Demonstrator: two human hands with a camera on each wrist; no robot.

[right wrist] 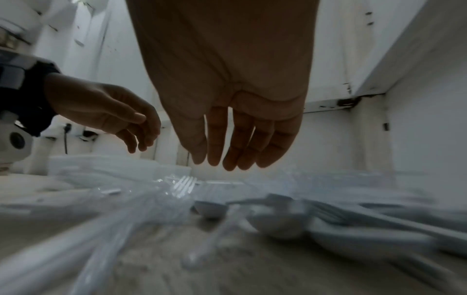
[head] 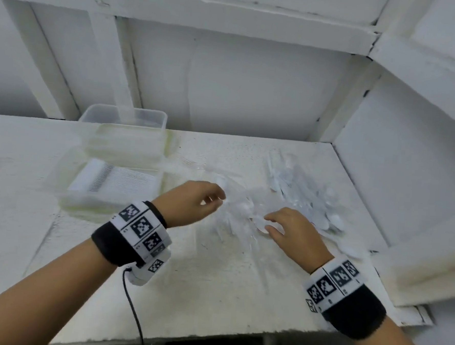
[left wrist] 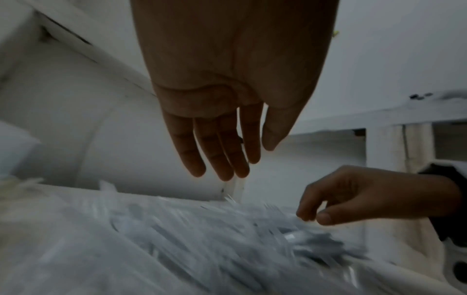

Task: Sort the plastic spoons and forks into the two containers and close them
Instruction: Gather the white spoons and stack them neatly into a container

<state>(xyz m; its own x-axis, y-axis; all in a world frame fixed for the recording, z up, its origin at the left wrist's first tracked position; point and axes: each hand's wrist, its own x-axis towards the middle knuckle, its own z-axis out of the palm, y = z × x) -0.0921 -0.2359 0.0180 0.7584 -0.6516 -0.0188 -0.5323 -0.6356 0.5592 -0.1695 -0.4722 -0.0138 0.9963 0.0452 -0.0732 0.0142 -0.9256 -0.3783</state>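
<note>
A heap of white plastic spoons and forks (head: pixel 299 192) lies on the table at centre right, with clear ones (head: pixel 234 220) spread in front of it. My left hand (head: pixel 218 199) hovers over the clear pieces, fingers relaxed and holding nothing (left wrist: pixel 227 165). My right hand (head: pixel 270 224) is lowered onto the cutlery just to its right; in the right wrist view its fingers (right wrist: pixel 227 161) hang straight above a fork (right wrist: pixel 185 185) and a spoon (right wrist: pixel 275 221). Two clear containers stand at the left, one far (head: pixel 145 111), one near (head: pixel 86 203), both blurred.
The white table (head: pixel 213 291) ends in a front edge close to me. A white wall panel (head: pixel 407 170) closes off the right side just past the heap. A black cable (head: pixel 133 308) hangs from my left wristband.
</note>
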